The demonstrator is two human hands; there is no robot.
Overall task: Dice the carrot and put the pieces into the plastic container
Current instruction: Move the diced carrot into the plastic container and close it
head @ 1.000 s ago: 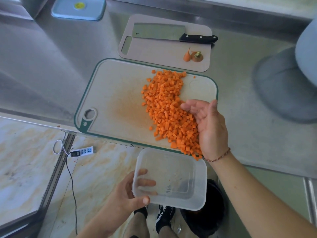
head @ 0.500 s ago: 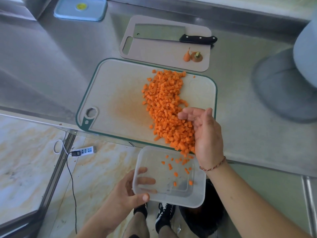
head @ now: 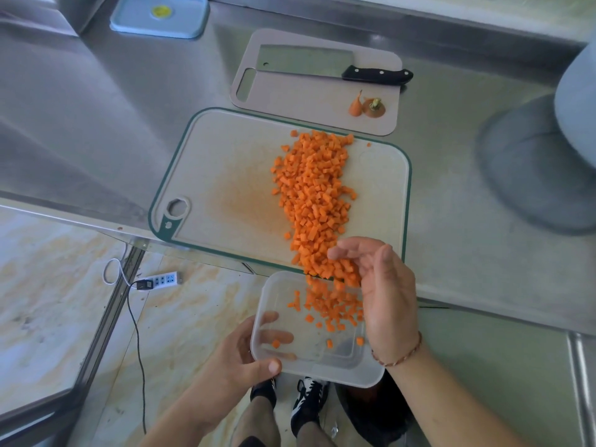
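Observation:
A long heap of diced carrot point(head: 314, 195) lies on the green-rimmed cutting board point(head: 225, 175) at the steel counter's front edge. Below that edge my left hand point(head: 238, 359) grips the clear plastic container point(head: 290, 366) by its left wall, thumb over the rim. My right hand point(head: 383, 285) is on edge with fingers nearly straight, pressing against the near end of the heap at the board's edge. Carrot cubes point(head: 332, 304) are dropping off the board into the container and several lie on its bottom.
Behind the board a smaller grey board point(head: 290, 101) carries a cleaver point(head: 335, 67) and two carrot ends point(head: 366, 108). A blue lid point(head: 159, 16) lies at the far left, a grey object point(head: 577, 101) at the right. A power strip point(head: 158, 282) and cable lie on the floor.
My right hand has swept toward me along the board, pushing the near end of the heap over the edge. The container went from bare to holding several cubes.

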